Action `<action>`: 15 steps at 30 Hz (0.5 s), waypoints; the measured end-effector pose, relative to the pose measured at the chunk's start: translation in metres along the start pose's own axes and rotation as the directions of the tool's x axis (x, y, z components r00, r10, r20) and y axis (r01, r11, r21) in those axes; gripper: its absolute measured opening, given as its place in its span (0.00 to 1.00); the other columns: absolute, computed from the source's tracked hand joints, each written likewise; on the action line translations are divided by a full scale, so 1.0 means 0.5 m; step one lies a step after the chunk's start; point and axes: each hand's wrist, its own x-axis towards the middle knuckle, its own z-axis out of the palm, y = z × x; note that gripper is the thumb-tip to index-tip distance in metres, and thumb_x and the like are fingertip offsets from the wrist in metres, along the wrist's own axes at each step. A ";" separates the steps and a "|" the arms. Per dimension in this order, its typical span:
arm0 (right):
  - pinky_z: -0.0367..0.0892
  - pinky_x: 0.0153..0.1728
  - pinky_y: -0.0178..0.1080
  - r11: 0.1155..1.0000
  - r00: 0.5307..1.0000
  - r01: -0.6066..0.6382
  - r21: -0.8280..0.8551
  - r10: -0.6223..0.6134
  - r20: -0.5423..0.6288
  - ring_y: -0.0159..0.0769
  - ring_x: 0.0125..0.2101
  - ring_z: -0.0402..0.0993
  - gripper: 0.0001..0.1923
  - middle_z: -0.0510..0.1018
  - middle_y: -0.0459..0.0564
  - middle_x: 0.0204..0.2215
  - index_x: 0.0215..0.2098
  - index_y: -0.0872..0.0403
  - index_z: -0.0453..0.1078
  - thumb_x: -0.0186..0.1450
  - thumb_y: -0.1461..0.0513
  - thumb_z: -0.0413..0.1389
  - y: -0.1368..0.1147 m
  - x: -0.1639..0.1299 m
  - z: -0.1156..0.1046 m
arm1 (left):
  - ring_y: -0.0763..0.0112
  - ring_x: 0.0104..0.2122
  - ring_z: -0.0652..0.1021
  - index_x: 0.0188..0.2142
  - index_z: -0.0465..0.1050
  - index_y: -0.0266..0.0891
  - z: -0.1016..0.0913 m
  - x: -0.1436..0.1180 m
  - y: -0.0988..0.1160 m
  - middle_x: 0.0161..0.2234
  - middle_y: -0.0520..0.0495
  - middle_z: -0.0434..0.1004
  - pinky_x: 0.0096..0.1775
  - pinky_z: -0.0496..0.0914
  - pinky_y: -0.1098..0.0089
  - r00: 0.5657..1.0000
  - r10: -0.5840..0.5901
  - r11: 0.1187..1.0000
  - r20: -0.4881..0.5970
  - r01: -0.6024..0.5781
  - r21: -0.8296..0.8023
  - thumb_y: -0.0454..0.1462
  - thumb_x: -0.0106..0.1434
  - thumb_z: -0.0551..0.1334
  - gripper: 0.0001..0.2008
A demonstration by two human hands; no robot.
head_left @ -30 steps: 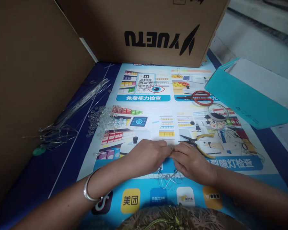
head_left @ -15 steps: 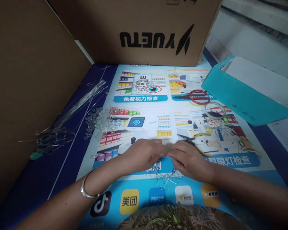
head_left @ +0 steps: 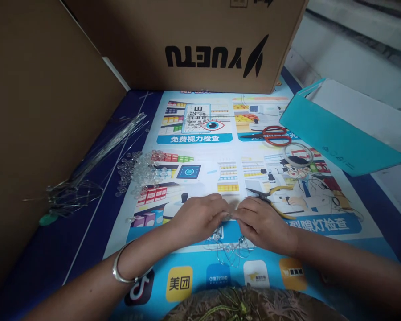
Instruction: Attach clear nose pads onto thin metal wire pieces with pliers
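Note:
My left hand and my right hand meet fingertip to fingertip over the printed poster and pinch a small piece of thin wire between them. Below the fingers hangs a tangle of bent wire loops with clear beads. A silver bangle circles my left wrist. Yellow-handled pliers lie just beyond my right hand. A heap of clear beads sits to the left, beyond my left hand.
A bundle of long wires lies at the left beside a cardboard wall. A big cardboard box stands at the back. Red scissors, a wire ring and a teal paper bag are at the right.
Both hands stay joined on the wire with small finger shifts. The view has drifted slightly, so everything sits a little further left.

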 end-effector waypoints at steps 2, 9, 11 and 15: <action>0.64 0.39 0.41 1.000 1.000 0.003 -0.004 -0.004 -0.030 0.37 0.37 0.64 0.11 0.71 0.52 0.34 0.40 0.56 0.69 0.62 0.67 0.49 0.001 0.001 -0.012 | 0.70 0.32 0.72 0.34 0.67 0.37 -0.004 -0.001 -0.001 0.32 0.48 0.70 0.32 0.65 0.71 1.000 0.014 1.000 -0.010 -0.014 0.002 0.34 0.63 0.51 0.07; 0.57 0.48 0.57 0.892 0.968 -0.242 -0.381 0.251 -0.027 0.55 0.53 0.54 0.28 0.62 0.60 0.54 0.56 0.55 0.58 0.61 0.53 0.53 0.040 -0.041 -0.096 | 0.71 0.32 0.72 0.35 0.69 0.37 -0.022 -0.006 -0.008 0.31 0.47 0.70 0.32 0.66 0.70 0.997 0.038 0.999 -0.062 -0.037 0.027 0.35 0.64 0.50 0.10; 0.57 0.47 0.57 0.854 0.956 -0.249 -0.457 0.293 0.026 0.56 0.54 0.53 0.31 0.61 0.60 0.55 0.59 0.55 0.55 0.61 0.51 0.52 0.056 -0.063 -0.107 | 0.71 0.33 0.72 0.35 0.69 0.37 -0.026 -0.005 -0.009 0.32 0.46 0.70 0.33 0.67 0.70 0.996 0.035 0.999 -0.086 -0.034 0.015 0.35 0.65 0.49 0.11; 0.60 0.45 0.53 0.827 0.961 -0.186 -0.530 0.266 0.077 0.52 0.51 0.58 0.24 0.65 0.58 0.52 0.58 0.54 0.56 0.64 0.59 0.49 0.072 -0.091 -0.101 | 0.69 0.35 0.71 0.36 0.70 0.38 -0.028 -0.002 -0.010 0.33 0.45 0.71 0.37 0.68 0.66 0.986 0.072 0.997 -0.153 -0.075 -0.014 0.36 0.65 0.50 0.11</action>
